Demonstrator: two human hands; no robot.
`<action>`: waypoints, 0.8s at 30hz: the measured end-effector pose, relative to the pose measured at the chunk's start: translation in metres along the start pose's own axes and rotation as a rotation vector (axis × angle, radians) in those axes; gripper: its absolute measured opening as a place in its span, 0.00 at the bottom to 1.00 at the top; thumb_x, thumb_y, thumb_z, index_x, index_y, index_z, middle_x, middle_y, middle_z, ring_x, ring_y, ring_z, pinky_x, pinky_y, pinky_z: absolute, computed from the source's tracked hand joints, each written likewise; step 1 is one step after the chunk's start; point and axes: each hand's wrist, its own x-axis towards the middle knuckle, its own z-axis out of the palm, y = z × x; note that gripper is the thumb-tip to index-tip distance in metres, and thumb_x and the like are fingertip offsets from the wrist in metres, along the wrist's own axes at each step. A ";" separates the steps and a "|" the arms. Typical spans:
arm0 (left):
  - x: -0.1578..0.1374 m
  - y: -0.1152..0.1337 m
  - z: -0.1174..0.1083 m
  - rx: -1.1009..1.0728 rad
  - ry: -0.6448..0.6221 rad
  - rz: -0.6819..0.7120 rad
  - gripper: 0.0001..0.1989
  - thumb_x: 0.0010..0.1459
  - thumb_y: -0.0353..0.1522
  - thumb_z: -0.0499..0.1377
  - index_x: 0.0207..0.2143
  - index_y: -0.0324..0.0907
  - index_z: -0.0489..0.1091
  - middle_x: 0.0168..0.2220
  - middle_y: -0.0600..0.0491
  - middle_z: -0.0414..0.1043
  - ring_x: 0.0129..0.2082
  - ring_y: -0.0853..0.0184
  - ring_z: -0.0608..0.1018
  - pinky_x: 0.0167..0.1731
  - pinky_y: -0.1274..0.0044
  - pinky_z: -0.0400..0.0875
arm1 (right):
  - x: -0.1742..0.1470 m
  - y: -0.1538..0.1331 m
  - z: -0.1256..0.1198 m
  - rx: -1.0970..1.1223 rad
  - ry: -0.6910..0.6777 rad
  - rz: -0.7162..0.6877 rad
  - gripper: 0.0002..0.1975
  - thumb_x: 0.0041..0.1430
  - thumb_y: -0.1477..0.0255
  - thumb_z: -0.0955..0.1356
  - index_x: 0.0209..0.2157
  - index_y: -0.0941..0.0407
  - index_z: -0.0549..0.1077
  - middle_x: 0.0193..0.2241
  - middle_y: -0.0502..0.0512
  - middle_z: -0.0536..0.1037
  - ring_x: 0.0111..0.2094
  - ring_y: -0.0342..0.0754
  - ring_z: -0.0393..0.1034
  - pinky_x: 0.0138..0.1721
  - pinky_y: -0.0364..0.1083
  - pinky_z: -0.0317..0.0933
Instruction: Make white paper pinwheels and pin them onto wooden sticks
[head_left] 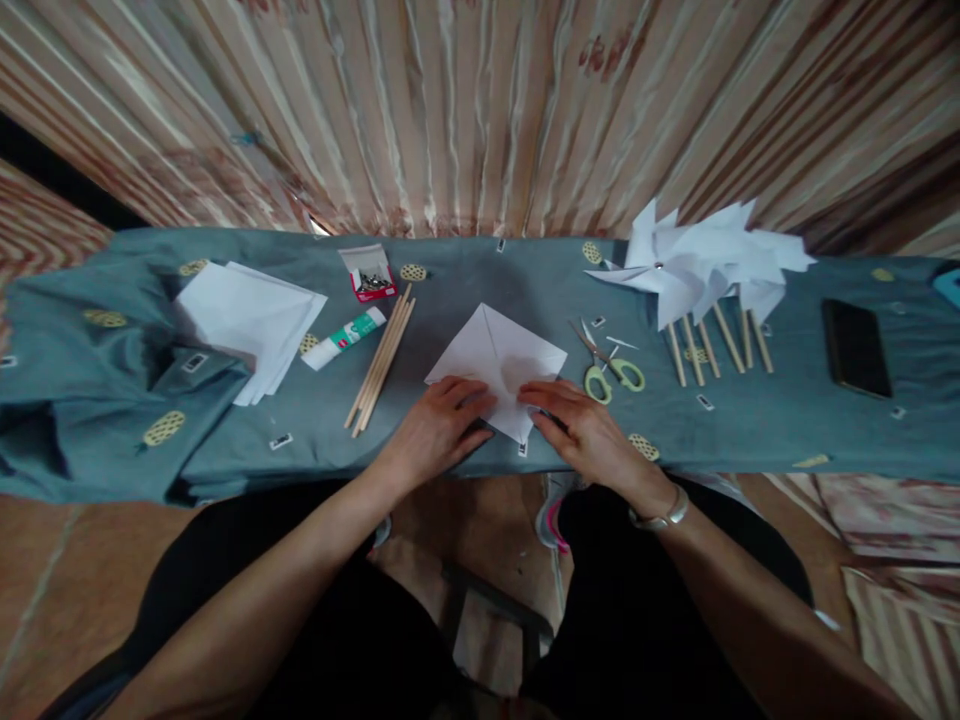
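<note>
1. On the blue-grey cloth (750,420), at the middle of its near edge, I see the white paper square (496,362) lying flat, one corner turned toward me, with fold creases across it.
2. I read the step in hand as creasing or folding this square. My left hand (439,425) and right hand (589,430) lie just apart, palms down, fingertips pressing the near corner of the square. Neither hand is clamped on anything.
3. In my judgement the next move calls for keeping the near corner pinned so the creases stay aligned.
4. Just right of the paper square lie the green-handled scissors (611,365), blades parted.
5. Left of the paper square lie a bundle of wooden sticks (381,360), a glue stick (345,338) and a small box of pins (369,274).
6. Far left of the paper square is a stack of white sheets (251,325).
7. Right of the paper square, beyond the scissors, lie finished pinwheels (701,270) and a dark phone (855,348).
</note>
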 end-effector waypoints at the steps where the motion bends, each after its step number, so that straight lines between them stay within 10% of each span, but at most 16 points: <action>1: 0.002 -0.002 0.001 0.004 -0.005 0.005 0.14 0.63 0.35 0.60 0.49 0.39 0.73 0.48 0.42 0.76 0.49 0.55 0.76 0.48 0.62 0.75 | 0.000 0.001 0.000 -0.005 -0.010 -0.001 0.16 0.66 0.75 0.63 0.51 0.53 0.76 0.52 0.59 0.78 0.56 0.55 0.71 0.59 0.60 0.64; 24: 0.016 -0.004 0.000 -0.038 0.019 0.037 0.13 0.69 0.31 0.51 0.39 0.39 0.75 0.36 0.48 0.79 0.36 0.63 0.77 0.38 0.72 0.75 | 0.007 0.002 -0.012 0.208 -0.086 0.119 0.20 0.56 0.78 0.68 0.51 0.51 0.74 0.53 0.58 0.77 0.57 0.54 0.70 0.61 0.58 0.62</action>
